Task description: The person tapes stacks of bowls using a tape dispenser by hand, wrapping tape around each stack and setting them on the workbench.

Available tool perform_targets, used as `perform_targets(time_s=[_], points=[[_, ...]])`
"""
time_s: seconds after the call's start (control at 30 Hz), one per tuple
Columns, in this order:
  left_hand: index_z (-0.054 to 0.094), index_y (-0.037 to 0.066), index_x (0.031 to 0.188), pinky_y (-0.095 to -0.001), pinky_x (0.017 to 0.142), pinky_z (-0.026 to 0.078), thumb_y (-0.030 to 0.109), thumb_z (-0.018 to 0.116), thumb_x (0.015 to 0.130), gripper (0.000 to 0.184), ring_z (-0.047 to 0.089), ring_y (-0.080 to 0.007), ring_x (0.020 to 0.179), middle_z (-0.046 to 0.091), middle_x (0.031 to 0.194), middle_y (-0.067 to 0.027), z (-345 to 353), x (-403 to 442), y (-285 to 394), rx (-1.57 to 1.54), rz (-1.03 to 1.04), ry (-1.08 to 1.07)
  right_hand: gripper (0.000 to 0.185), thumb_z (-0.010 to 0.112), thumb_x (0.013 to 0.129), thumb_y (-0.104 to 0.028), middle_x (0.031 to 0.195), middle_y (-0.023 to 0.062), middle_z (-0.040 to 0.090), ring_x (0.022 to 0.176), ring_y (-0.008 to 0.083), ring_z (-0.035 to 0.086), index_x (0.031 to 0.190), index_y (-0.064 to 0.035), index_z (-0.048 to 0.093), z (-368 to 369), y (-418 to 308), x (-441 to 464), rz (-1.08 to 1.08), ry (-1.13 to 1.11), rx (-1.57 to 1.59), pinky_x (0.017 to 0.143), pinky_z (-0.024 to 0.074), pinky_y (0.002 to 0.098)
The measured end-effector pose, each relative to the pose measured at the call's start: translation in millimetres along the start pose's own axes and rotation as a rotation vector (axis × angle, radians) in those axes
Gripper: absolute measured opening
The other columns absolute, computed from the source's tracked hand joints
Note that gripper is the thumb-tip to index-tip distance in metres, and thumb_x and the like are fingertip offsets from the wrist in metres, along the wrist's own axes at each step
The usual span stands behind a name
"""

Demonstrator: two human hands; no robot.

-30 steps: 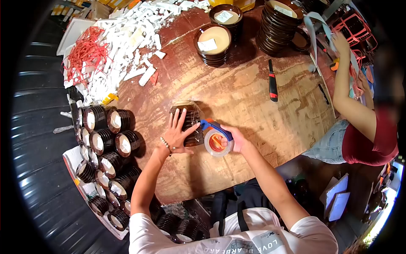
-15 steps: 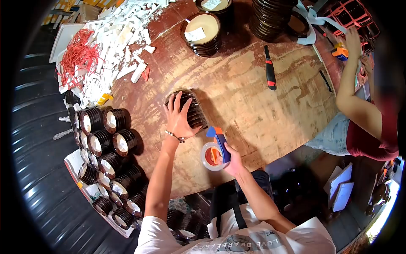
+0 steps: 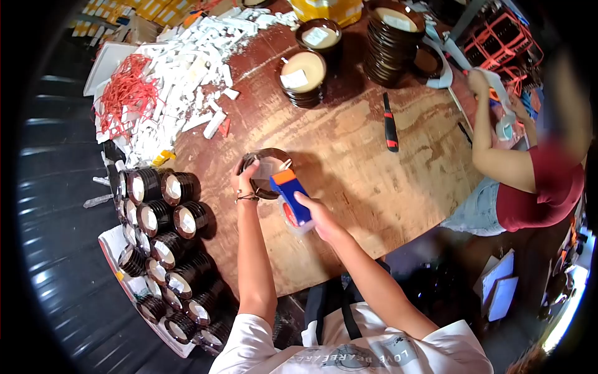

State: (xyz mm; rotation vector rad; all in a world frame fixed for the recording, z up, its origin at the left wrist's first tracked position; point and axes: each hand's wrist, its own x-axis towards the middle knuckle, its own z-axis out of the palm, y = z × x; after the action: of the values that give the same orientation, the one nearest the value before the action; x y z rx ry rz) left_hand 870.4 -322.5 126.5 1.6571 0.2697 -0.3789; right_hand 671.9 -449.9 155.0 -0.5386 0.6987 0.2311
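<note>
A bundle of dark brown dishes [image 3: 269,190] stands on the wooden table, its round face turned upward. My left hand [image 3: 246,178] grips the bundle's left side, fingers wrapped over the rim. In my right hand [image 3: 316,215] is a blue and orange tape dispenser [image 3: 291,198] with a clear roll, its orange end over the bundle's right edge. The dispenser hides part of the bundle.
Stacked dishes [image 3: 303,75] stand at the back. A black and red knife [image 3: 390,132] lies right of centre. White foam scraps [image 3: 187,68] and red strings [image 3: 128,93] cover the back left. Wrapped bundles [image 3: 149,218] fill the left edge. A co-worker [image 3: 507,162] handles strapping at the right.
The bundle has gone from lying on its side to standing with its round face up. My left hand has shifted to its left side. My right hand has brought the dispenser up to its edge.
</note>
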Motion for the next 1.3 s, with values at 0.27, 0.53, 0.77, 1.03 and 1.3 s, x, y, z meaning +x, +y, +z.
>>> perform_targets(time_s=[0.27,0.53,0.77,1.03,1.3], points=[[0.069,0.003,0.105,-0.0449,0.074,0.058,0.032,0.067,0.083,0.036,0.070,-0.0300,0.082,0.072,0.099,-0.0127,-72.6,60.5,29.6,-0.609,-0.406,0.000,0.044,0.063,0.093,-0.047,0.064,-0.0024,0.059,0.057,0.0080,0.054,0.073,-0.0073,0.066,65.2,-17.4,11.0,-0.105,-0.007,-0.680,0.053,0.0418,0.0262],[0.068,0.000,0.110,-0.0458,0.082,0.057,0.030,0.069,0.085,0.039,0.069,-0.0316,0.090,0.072,0.103,-0.0149,-102.2,48.3,8.1,-0.814,-0.355,-0.077,0.044,0.060,0.092,-0.047,0.088,0.0171,0.071,0.085,0.0349,0.069,0.099,-0.0050,0.073,59.2,26.4,-2.1,-0.329,0.117,-1.159,0.075,0.0519,0.0439],[0.067,-0.002,0.109,-0.0433,0.085,0.058,0.025,0.068,0.084,0.037,0.070,-0.0302,0.091,0.071,0.104,-0.0155,-102.2,44.2,5.6,-0.777,-0.361,-0.017,0.041,0.063,0.090,-0.043,0.085,0.0170,0.070,0.078,0.0320,0.068,0.097,-0.0036,0.072,-25.6,38.4,46.6,-0.420,-0.062,-1.157,0.073,0.0513,0.0407],[0.067,0.000,0.112,-0.0456,0.085,0.057,0.026,0.062,0.087,0.036,0.069,-0.0316,0.092,0.071,0.105,-0.0144,-93.6,41.4,17.1,-0.774,-0.362,-0.003,0.044,0.062,0.092,-0.045,0.072,0.0068,0.066,0.066,0.0139,0.060,0.090,-0.0016,0.071,-35.5,16.1,61.2,0.073,-0.079,-1.017,0.064,0.0476,0.0308],[0.066,0.001,0.114,-0.0455,0.087,0.056,0.027,0.063,0.084,0.039,0.069,-0.0309,0.095,0.071,0.107,-0.0140,-95.0,42.0,11.1,-0.758,-0.379,0.015,0.039,0.064,0.090,-0.042,0.091,0.0140,0.074,0.083,0.0244,0.071,0.095,-0.0051,0.075,46.0,-13.3,90.3,0.256,0.182,-1.364,0.072,0.0529,0.0388]])
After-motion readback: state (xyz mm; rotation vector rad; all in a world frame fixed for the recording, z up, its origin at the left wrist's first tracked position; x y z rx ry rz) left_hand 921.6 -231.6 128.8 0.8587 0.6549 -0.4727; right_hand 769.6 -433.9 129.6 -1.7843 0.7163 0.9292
